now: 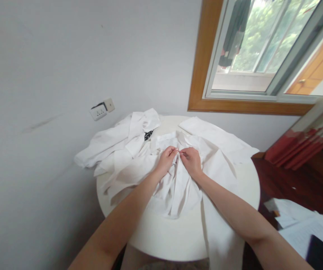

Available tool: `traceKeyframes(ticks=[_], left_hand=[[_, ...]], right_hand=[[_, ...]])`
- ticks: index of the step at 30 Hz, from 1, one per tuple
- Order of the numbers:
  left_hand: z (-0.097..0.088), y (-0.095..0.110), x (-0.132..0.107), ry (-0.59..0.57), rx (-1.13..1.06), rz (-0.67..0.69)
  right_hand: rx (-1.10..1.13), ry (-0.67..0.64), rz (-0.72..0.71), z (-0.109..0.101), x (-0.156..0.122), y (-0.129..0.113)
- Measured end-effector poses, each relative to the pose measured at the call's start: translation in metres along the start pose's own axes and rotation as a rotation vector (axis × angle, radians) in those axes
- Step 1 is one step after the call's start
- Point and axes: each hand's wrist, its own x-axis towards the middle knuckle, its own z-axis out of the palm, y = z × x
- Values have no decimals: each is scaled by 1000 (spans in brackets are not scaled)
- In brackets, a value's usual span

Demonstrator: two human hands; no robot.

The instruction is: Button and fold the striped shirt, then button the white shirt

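Observation:
A white shirt (175, 187) lies spread and rumpled on a round white table (172, 236). My left hand (166, 159) and my right hand (191, 160) meet over the shirt's front just below the collar. Both are closed in a pinch on the cloth, fingertips almost touching. One sleeve (220, 138) stretches to the back right, and more white cloth (116, 144) is bunched at the back left. A small black tag (148, 135) shows near the collar.
The table stands in a corner by a grey wall with a socket plate (101, 109). A wood-framed window (251, 56) is at the back right. A red and cream curtain (305, 142) hangs at right. Papers (299, 225) lie low on the right.

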Motion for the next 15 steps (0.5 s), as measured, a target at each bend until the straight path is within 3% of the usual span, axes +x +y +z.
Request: traceKeyframes(ticks=[9,15], left_hand=[[0,-4,-1,32,94,-65],[-2,0,-2,-9,204,9]], right_hand=[[-38,-108,-58,1,-1,7],[-121,-137,-234,-7,0,11]])
